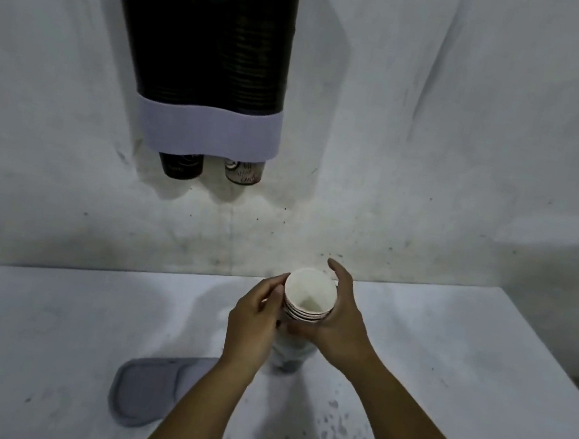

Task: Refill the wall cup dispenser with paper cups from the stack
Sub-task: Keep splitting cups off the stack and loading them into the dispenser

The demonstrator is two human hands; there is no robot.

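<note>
On table (35, 311): cup stack (309, 299) upright | left hand (255, 324) grips stack side | right hand (339, 327) grips opposite side | dispenser (208, 52) on wall above

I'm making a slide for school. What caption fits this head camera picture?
Both hands, left hand and right hand, grip a stack of paper cups on the table below the wall dispenser.

Surface: white table (467, 364), smudged, with dark specks toward its near right part.
Against: the white wall (448, 131), along the table's far edge.
Cup stack (291, 350): upright mid-table.
Grey slipper (152, 388): flat, near-left of the stack.
</note>
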